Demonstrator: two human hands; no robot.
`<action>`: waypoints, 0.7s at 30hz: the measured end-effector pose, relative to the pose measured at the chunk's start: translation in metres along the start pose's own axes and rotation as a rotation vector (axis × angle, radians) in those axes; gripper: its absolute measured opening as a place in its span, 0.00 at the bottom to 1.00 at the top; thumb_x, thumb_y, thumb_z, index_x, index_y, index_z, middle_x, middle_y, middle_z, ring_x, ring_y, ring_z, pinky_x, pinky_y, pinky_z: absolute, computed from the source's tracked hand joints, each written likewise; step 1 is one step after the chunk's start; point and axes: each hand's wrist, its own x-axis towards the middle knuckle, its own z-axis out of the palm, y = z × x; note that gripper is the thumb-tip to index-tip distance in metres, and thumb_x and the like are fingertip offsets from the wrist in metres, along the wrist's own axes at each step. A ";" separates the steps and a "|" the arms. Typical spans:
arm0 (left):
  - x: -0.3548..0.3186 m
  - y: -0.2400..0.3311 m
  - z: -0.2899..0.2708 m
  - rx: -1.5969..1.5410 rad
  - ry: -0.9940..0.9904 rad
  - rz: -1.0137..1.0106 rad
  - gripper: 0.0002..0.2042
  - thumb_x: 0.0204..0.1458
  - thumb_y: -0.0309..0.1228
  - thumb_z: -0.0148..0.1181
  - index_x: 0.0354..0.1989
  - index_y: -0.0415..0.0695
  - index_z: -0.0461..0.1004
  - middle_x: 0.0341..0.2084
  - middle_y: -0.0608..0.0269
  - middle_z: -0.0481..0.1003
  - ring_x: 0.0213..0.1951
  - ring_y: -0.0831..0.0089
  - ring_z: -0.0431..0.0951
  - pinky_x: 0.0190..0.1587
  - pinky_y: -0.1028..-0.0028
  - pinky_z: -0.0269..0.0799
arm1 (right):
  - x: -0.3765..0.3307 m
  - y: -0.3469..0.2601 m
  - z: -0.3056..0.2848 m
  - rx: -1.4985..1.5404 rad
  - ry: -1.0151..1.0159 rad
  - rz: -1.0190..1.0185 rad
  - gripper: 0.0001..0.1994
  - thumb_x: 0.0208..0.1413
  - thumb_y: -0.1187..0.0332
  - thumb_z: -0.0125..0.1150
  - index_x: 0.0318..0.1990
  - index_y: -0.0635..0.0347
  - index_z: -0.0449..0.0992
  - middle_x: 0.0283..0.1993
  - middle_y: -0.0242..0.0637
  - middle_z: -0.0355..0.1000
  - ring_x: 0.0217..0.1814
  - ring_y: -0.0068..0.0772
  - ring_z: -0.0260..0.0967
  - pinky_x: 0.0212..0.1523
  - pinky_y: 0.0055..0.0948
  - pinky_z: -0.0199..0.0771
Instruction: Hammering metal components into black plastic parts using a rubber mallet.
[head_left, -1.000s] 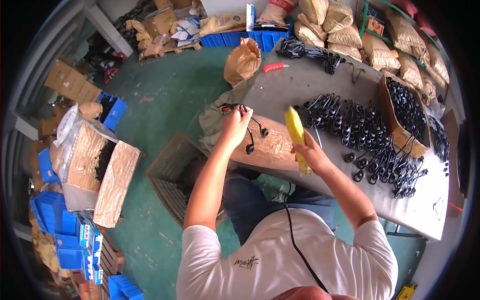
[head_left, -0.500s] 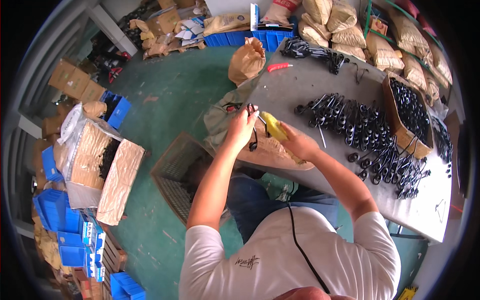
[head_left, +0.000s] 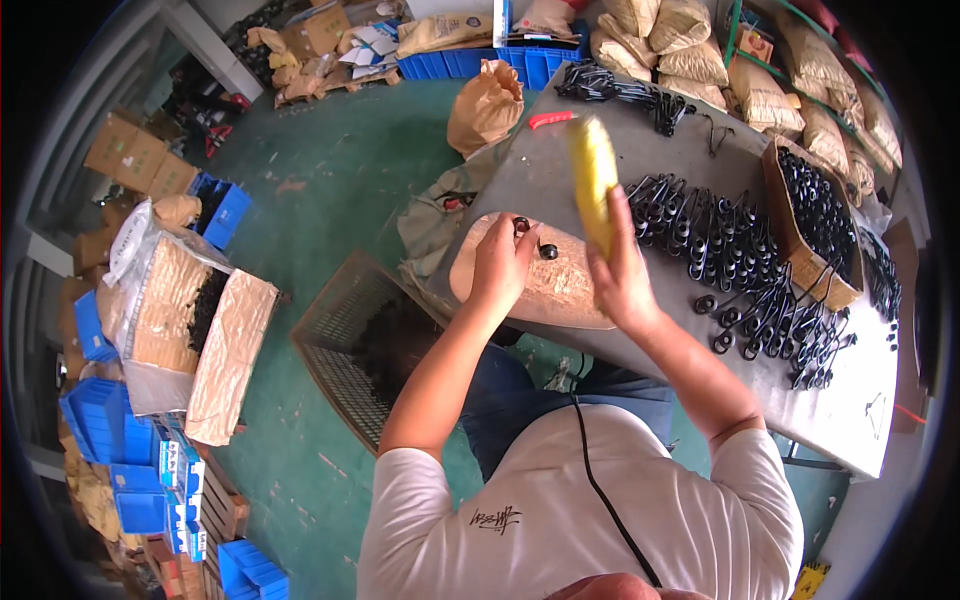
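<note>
My left hand [head_left: 498,268] has its fingers closed on a small black part with a round end [head_left: 521,226]. It is held over a tan paper-like pad [head_left: 565,290] at the table's near-left corner. Just right of those fingers, a black knob-like end [head_left: 548,251] shows; whether it belongs to the same part, I cannot tell. My right hand [head_left: 625,280] grips a long, slightly blurred yellow object [head_left: 596,180], raised nearly upright above the pad. Its exact kind does not show. Rows of black ring-ended parts [head_left: 700,235] lie on the grey table to the right.
A cardboard box of black parts [head_left: 800,265] stands at the table's right. Toward the far edge lie a red-handled tool [head_left: 550,120] and more black parts [head_left: 640,98]. A mesh crate [head_left: 335,340] sits on the floor left of my legs; a brown paper bag [head_left: 485,105] stands beyond the table.
My right hand has lifted the yellow object, turning it from slanted to nearly upright. My left hand has come lower over the pad with the black part.
</note>
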 end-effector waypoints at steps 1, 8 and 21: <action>0.001 -0.001 0.001 -0.003 0.001 0.000 0.11 0.57 0.31 0.61 0.37 0.36 0.69 0.29 0.50 0.76 0.33 0.56 0.79 0.36 0.65 0.74 | -0.015 0.012 0.010 0.088 -0.184 0.270 0.38 0.60 0.73 0.52 0.75 0.48 0.39 0.58 0.63 0.67 0.57 0.62 0.69 0.57 0.46 0.69; -0.002 -0.002 0.008 -0.039 0.004 0.023 0.11 0.58 0.35 0.62 0.38 0.38 0.72 0.28 0.58 0.76 0.25 0.72 0.77 0.29 0.73 0.73 | -0.039 0.072 0.028 -0.371 -0.515 0.335 0.38 0.53 0.69 0.59 0.72 0.35 0.50 0.47 0.52 0.76 0.44 0.57 0.76 0.41 0.46 0.76; -0.013 -0.046 -0.147 0.339 0.350 -0.193 0.05 0.55 0.26 0.55 0.38 0.39 0.70 0.29 0.59 0.74 0.32 0.67 0.75 0.41 0.68 0.71 | -0.003 0.152 -0.059 -0.789 0.012 0.242 0.20 0.54 0.61 0.63 0.53 0.54 0.73 0.41 0.43 0.70 0.46 0.47 0.72 0.46 0.44 0.74</action>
